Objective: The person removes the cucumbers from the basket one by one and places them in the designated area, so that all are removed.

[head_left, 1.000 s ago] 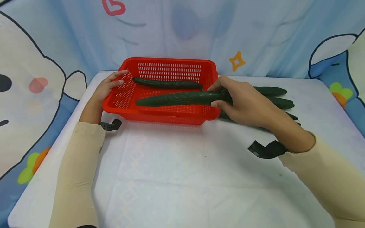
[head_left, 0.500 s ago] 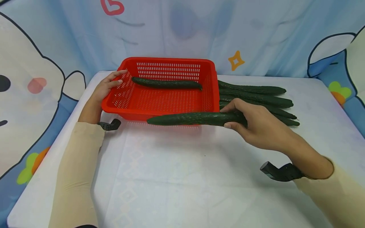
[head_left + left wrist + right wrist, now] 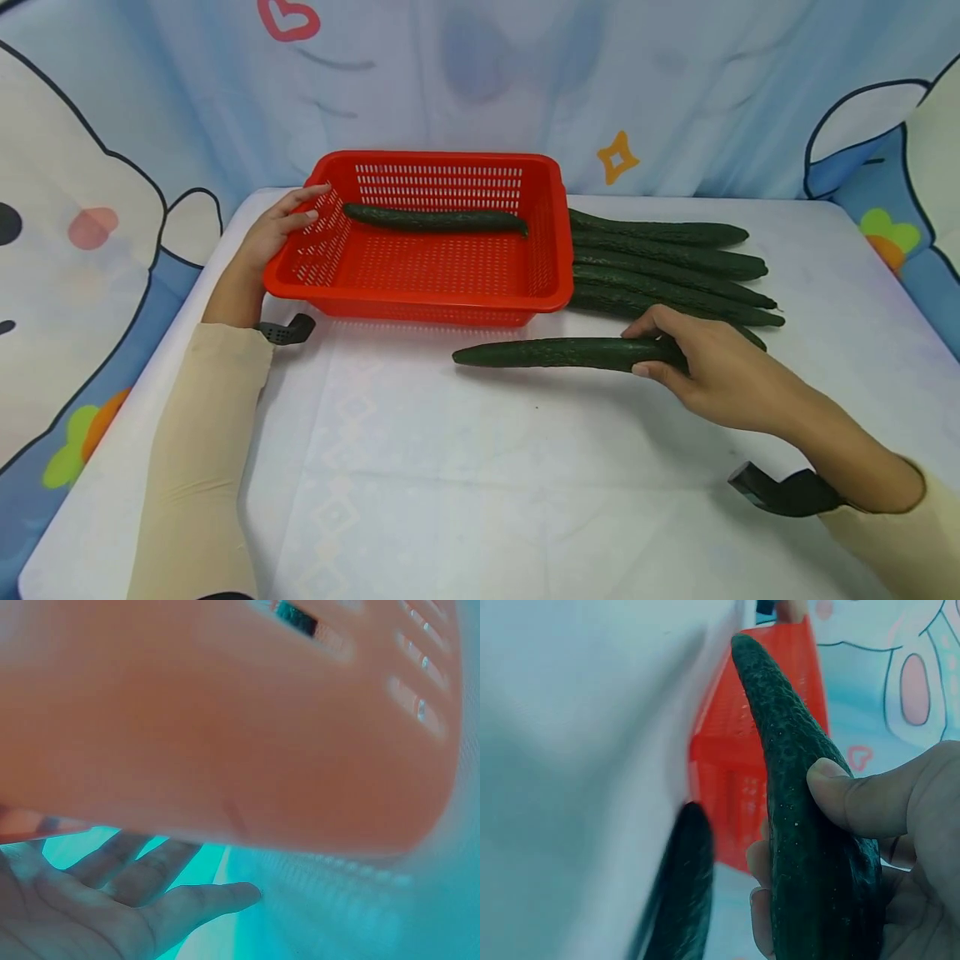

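My right hand grips a long dark green cucumber near its right end, thumb on the near side and fingers on the far side. The cucumber points left, level and close over the table in front of the red basket. In the right wrist view the thumb presses on the bumpy cucumber. My left hand rests on the left rim of the red perforated basket, its fingers extended over the edge. One cucumber lies inside the basket, towards the back.
Several cucumbers lie side by side on the table right of the basket, their left ends at or behind its wall. A white cloth covers the table. A patterned blue curtain hangs behind.
My right hand has brought its cucumber from over the basket towards the front right, down close to the table. The pile at right shows more fully. My left hand stays on the rim.
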`<state>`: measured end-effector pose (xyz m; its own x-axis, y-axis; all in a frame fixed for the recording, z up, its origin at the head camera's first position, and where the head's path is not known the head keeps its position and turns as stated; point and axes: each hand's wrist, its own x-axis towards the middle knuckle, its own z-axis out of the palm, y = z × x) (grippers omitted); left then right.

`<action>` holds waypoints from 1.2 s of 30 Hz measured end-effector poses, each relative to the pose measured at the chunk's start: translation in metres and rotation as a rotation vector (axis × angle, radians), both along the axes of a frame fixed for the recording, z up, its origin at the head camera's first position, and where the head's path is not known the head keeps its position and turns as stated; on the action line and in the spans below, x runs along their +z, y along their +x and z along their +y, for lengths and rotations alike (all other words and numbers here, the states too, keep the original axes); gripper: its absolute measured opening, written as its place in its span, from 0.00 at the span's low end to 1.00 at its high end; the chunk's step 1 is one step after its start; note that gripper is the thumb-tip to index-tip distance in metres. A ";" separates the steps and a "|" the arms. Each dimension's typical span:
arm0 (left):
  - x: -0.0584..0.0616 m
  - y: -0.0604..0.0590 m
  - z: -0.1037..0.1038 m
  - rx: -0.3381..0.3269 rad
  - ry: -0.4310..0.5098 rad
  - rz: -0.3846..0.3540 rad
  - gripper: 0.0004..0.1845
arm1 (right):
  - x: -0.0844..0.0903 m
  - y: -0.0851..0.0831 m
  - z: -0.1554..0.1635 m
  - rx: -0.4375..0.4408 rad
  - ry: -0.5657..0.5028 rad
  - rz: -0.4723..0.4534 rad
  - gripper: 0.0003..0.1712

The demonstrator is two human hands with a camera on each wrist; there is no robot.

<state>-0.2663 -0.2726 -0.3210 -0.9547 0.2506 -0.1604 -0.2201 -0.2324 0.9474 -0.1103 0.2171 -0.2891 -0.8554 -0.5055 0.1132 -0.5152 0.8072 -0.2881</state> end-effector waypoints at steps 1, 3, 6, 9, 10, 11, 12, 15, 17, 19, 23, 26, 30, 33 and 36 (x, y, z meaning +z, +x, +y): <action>0.001 0.001 0.000 0.001 0.002 0.001 0.24 | -0.002 0.000 0.004 -0.002 -0.002 0.001 0.22; 0.003 0.003 0.002 -0.004 0.001 0.003 0.24 | -0.007 0.001 0.011 0.000 -0.003 0.006 0.21; 0.005 0.005 0.003 -0.014 0.001 0.017 0.25 | -0.012 0.002 0.022 0.001 0.013 0.002 0.20; 0.003 0.003 0.003 -0.019 -0.006 0.030 0.24 | -0.016 0.002 0.034 -0.011 0.028 -0.017 0.19; 0.003 0.003 0.003 -0.022 -0.002 0.032 0.24 | -0.017 0.003 0.039 -0.020 0.028 -0.026 0.20; 0.003 0.003 0.003 -0.021 -0.001 0.030 0.24 | -0.019 0.003 0.043 -0.026 0.025 -0.029 0.20; 0.003 0.003 0.003 -0.020 -0.004 0.027 0.24 | -0.020 0.003 0.048 -0.034 0.023 -0.034 0.20; 0.004 0.004 0.003 -0.026 -0.010 0.031 0.25 | -0.024 0.004 0.062 -0.066 0.026 -0.031 0.21; 0.006 0.005 0.004 -0.026 -0.012 0.028 0.25 | -0.026 0.003 0.070 -0.089 0.036 -0.026 0.21; 0.006 0.006 0.004 -0.025 -0.007 0.030 0.25 | -0.028 0.002 0.077 -0.121 0.039 -0.037 0.21; 0.006 0.007 0.004 -0.026 0.001 0.031 0.25 | -0.032 -0.001 0.087 -0.182 0.028 -0.081 0.21; 0.005 0.007 0.004 -0.030 -0.004 0.039 0.25 | -0.035 -0.004 0.091 -0.226 0.026 -0.111 0.22; 0.006 0.007 0.004 -0.030 -0.010 0.036 0.25 | -0.037 -0.007 0.090 -0.260 0.022 -0.127 0.23; 0.007 0.007 0.005 -0.029 -0.008 0.029 0.25 | -0.037 -0.010 0.087 -0.265 0.012 -0.131 0.23; 0.007 0.007 0.005 -0.026 -0.013 0.024 0.25 | -0.037 -0.014 0.081 -0.279 0.005 -0.129 0.23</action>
<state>-0.2589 -0.2678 -0.3143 -0.9516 0.2731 -0.1408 -0.2030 -0.2149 0.9553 -0.1240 0.2983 -0.3261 -0.9685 -0.2489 -0.0073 -0.2324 0.9140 -0.3327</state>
